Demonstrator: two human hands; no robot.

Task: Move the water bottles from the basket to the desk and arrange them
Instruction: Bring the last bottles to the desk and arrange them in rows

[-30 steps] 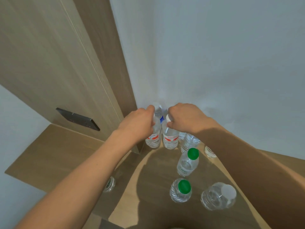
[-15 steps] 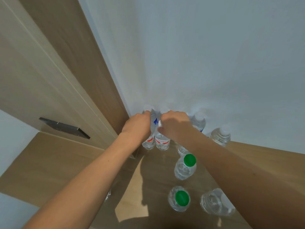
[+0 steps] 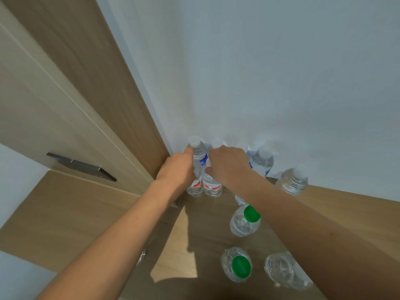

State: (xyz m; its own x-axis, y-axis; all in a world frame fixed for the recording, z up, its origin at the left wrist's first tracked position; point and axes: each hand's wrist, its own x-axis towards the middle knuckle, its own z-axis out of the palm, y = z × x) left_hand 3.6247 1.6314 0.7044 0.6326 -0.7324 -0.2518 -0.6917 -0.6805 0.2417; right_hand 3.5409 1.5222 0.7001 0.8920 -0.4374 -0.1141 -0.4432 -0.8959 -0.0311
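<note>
White wall point(image 3: 259, 72) and a wooden panel point(image 3: 97, 87) meet in a corner, and the brown worktop point(image 3: 216, 230) runs right into it. Both hands work there: the left hand point(image 3: 176, 169) curls its fingers round the neck of one red-labelled bottle point(image 3: 194, 187), and the right hand point(image 3: 227, 165) clamps likewise on its twin point(image 3: 212, 187), just beside it. Each bottle stands upright on the worktop, apparently gripped high so the bases can be nudged flush together. Behind the fingers, against the wall, stands a blue-labelled bottle point(image 3: 198, 149); right of the right hand's fingers is another point(image 3: 262, 161). Nearer than the fingers, two green-capped bottles point(image 3: 245, 221) stand apart, seemingly awaiting arrangement. No basket shows.
</note>
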